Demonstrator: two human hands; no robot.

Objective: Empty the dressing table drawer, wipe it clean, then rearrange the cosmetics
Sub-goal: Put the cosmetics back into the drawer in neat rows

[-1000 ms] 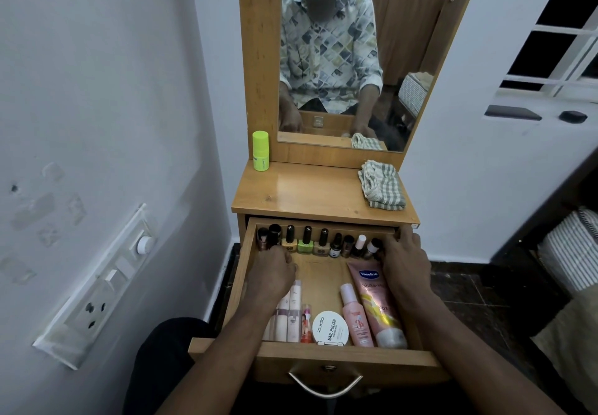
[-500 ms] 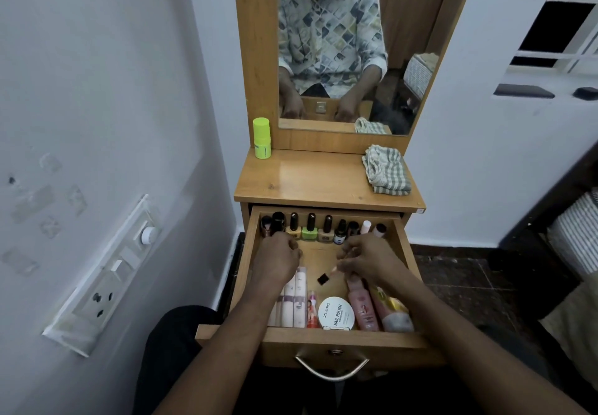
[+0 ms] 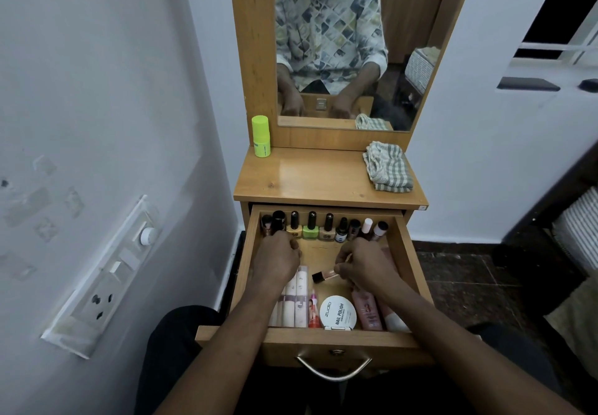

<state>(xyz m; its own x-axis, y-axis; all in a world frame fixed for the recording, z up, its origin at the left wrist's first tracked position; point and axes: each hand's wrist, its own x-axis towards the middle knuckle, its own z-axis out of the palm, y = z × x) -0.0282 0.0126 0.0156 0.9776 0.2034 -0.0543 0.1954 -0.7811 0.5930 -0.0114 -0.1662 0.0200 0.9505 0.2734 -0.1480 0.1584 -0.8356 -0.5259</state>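
Directly ahead, a wooden dressing table (image 3: pixel 317 175) stands against a white wall, its drawer (image 3: pixel 323 338) pulled out toward the viewer and full of cosmetics. Both bare hands reach down into it. The right hand (image 3: pixel 364 264) pinches a small black-capped bottle (image 3: pixel 323 275) between its fingertips, holding it sideways just above the middle of the drawer. The left hand (image 3: pixel 278 253) sits at the back left with its fingers curled, beside the row of nail polish bottles (image 3: pixel 328 228) that stand upright along the rear wall; whether it grasps anything cannot be told. Along the drawer's front lie white tubes (image 3: pixel 299 298), a round white compact (image 3: pixel 338 312) and a pink bottle (image 3: pixel 367 312), side by side. On the tabletop, a lime-green stick (image 3: pixel 261 136) stands at the back left, and a folded checked cloth (image 3: pixel 388 167) lies at the right. A mirror (image 3: pixel 339 42) above reflects a patterned shirt.
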